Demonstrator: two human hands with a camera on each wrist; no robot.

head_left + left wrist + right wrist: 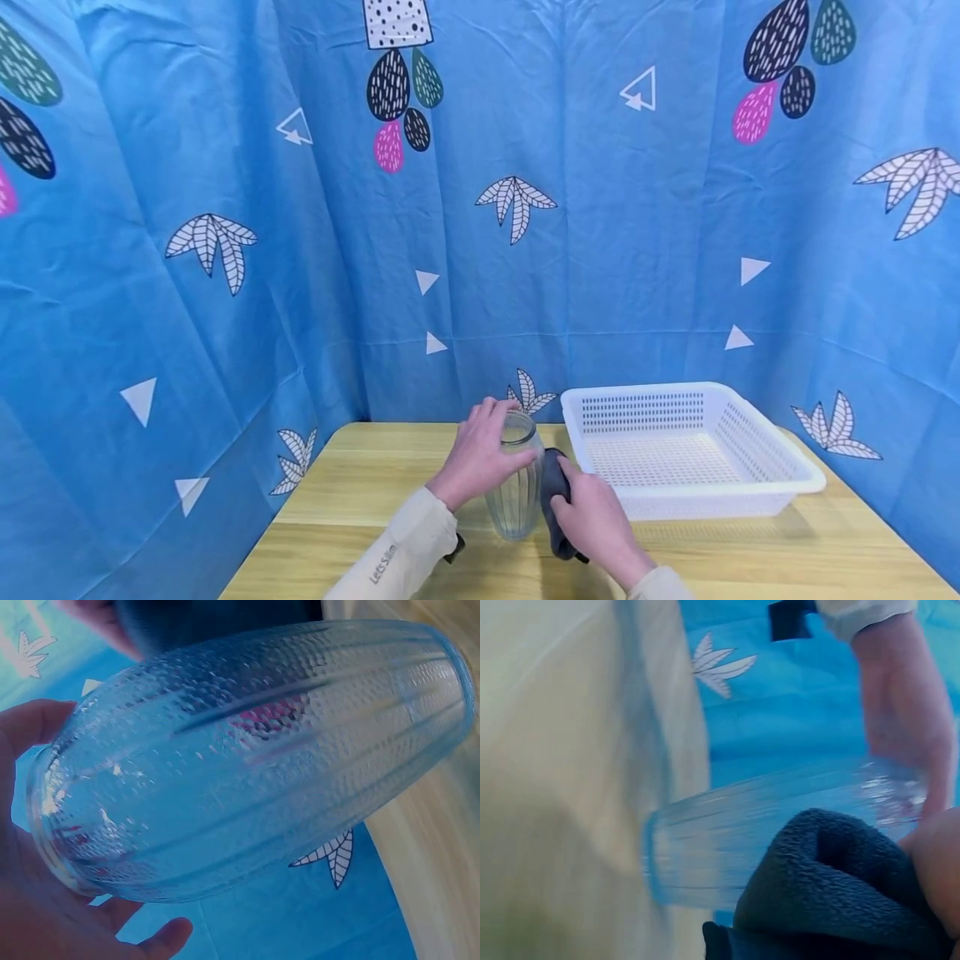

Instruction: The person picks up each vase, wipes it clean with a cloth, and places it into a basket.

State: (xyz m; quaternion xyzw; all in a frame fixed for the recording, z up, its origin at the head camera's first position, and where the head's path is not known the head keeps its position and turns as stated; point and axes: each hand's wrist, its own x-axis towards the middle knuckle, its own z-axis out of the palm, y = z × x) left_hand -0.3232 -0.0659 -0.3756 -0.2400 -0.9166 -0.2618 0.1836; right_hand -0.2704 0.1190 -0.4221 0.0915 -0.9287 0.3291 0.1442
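We are gripping a clear glass vase (514,504) with our left hand (480,454), its thumb and fingers curving around the mouth end. The vase is standing roughly upright, left of the basket; whether its foot is resting on the table (360,492), we cannot tell. Its see-through wall is showing lengthwise ribs and a pebbled texture, swelling below the mouth and narrowing toward the foot. Just to its right, our right hand (600,517) is holding a folded, fuzzy dark grey cloth (553,508); we cannot tell whether it is touching the glass. Farther right and toward the far side, a white plastic basket (712,505) is sitting on the table, its slotted walls and perforated floor showing.
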